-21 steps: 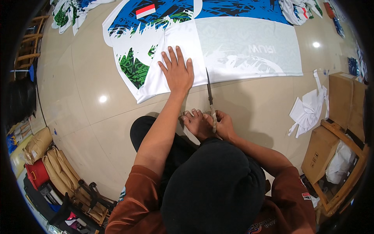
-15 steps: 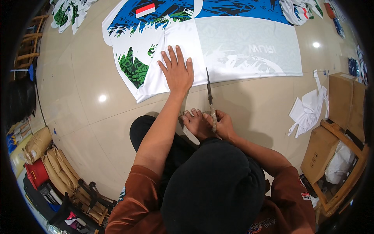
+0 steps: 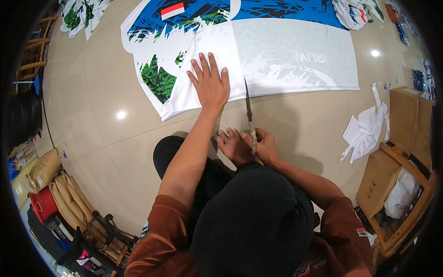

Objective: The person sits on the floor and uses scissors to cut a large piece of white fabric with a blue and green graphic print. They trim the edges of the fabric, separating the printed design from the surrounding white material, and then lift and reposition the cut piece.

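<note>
Head view. Person seated on the beige tiled floor [image 3: 115,157]. Large white, blue and green printed fabric piece [image 3: 237,51] spread on it at top centre of the frame, near edge toward the person; laid out flat, presumably so that edge lies smooth and within reach.

Left hand [image 3: 211,85]: palm down, fingers spread wide on the fabric's white part, gripping nothing. Likely pressed there as a weight, so the cloth does not slide or ruck up.

Right hand [image 3: 266,147], centre of frame: fingers closed round the handle of long dark-bladed scissors with a tan-wrapped handle [image 3: 249,111]. Handle low beside the bare foot [image 3: 235,148], tip pointing up-frame across the fabric's near edge. The low grip probably keeps the blades near level with the floor. Whether one blade runs beneath the cloth, cannot tell.

Loose white fabric scraps [image 3: 364,129] at right of frame, well apart from the spread piece, just beside brown cardboard boxes [image 3: 406,111].
</note>
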Demonstrator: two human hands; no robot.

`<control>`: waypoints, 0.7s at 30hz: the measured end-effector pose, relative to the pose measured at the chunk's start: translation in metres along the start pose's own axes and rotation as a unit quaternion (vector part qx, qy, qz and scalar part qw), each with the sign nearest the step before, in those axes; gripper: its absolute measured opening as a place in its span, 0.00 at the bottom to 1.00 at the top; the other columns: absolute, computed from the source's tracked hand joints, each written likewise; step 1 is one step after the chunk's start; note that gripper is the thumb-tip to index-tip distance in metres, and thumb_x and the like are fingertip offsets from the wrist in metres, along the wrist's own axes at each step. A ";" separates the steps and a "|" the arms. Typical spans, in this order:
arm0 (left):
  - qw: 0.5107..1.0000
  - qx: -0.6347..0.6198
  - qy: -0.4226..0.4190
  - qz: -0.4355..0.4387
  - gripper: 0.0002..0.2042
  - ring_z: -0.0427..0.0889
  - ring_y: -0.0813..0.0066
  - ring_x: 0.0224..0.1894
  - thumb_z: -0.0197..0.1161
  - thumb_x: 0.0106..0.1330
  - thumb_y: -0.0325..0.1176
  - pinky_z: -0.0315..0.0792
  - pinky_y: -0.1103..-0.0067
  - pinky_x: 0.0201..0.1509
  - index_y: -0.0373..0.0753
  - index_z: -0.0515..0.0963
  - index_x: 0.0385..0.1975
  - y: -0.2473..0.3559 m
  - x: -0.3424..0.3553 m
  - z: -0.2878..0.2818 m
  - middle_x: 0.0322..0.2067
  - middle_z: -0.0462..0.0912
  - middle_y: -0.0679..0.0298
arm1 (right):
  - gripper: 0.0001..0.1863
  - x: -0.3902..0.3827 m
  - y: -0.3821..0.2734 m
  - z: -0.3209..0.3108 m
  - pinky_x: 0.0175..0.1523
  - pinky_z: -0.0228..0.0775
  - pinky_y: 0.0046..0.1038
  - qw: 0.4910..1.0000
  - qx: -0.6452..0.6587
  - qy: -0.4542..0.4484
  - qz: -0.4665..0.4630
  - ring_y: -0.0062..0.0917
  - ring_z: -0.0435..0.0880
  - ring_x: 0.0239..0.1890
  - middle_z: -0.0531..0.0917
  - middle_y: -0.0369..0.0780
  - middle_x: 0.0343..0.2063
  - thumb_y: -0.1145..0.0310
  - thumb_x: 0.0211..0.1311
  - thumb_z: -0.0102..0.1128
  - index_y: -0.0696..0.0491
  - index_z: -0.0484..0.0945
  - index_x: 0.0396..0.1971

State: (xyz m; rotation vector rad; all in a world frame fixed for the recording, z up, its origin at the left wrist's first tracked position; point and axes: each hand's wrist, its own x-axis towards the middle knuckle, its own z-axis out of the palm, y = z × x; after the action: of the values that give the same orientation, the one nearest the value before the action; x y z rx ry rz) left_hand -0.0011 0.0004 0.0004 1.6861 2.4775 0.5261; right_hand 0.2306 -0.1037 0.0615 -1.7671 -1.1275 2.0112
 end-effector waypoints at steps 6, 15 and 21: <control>1.000 0.000 0.004 0.002 0.34 0.45 0.30 0.83 0.45 0.82 0.50 0.36 0.37 0.82 0.36 0.57 0.81 0.001 0.000 0.000 0.81 0.54 0.40 | 0.21 0.007 0.010 -0.001 0.29 0.66 0.25 1.000 -0.021 0.006 -0.006 0.15 0.75 0.23 0.82 0.34 0.20 0.53 0.67 0.76 0.57 0.82 0.30; 1.000 0.005 0.004 0.001 0.34 0.45 0.30 0.83 0.46 0.82 0.50 0.37 0.38 0.82 0.36 0.57 0.81 0.000 0.000 0.002 0.81 0.54 0.40 | 0.19 0.009 0.021 -0.006 0.32 0.69 0.25 0.998 -0.065 0.003 -0.020 0.15 0.77 0.26 0.84 0.35 0.23 0.57 0.67 0.77 0.60 0.84 0.32; 1.000 0.007 -0.001 -0.002 0.34 0.45 0.31 0.83 0.45 0.82 0.50 0.37 0.38 0.82 0.36 0.57 0.81 0.001 0.000 0.000 0.81 0.54 0.41 | 0.18 -0.002 0.003 -0.007 0.34 0.70 0.22 0.999 -0.040 -0.011 0.002 0.14 0.78 0.28 0.85 0.34 0.26 0.59 0.67 0.79 0.60 0.85 0.35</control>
State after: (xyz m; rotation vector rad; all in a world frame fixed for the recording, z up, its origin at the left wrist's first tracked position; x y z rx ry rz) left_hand -0.0003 0.0006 0.0002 1.6859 2.4878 0.5078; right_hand 0.2387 -0.1045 0.0610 -1.7886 -1.2283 2.0199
